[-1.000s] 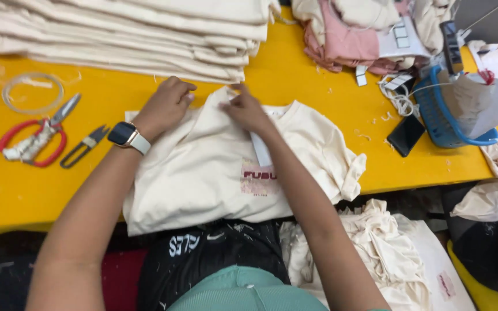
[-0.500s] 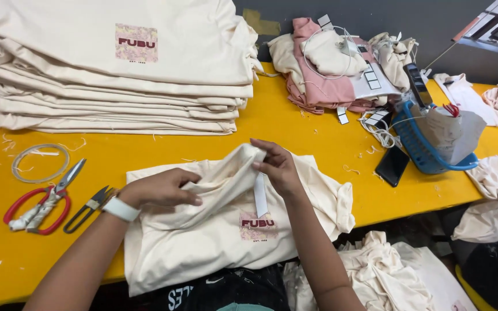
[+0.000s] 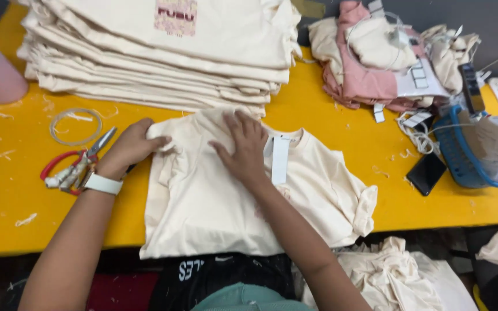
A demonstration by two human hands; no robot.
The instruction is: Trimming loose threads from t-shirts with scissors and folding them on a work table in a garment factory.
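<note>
The left hand (image 3: 131,147) now grips the shirt's (image 3: 214,213) upper left edge, beside the scissors (image 3: 73,167); half a second ago it lay flat further in on the cloth, and a second ago it rested near the collar. The right hand (image 3: 243,150) now presses flat on the shirt's upper middle, fingers spread, where before it pinched the white tag (image 3: 279,160). The tag now lies free, just right of that hand. The shirt's left side is now folded in to a straight edge. The view sits lower and closer, so the stack (image 3: 162,52) fills the upper left of the frame.
</note>
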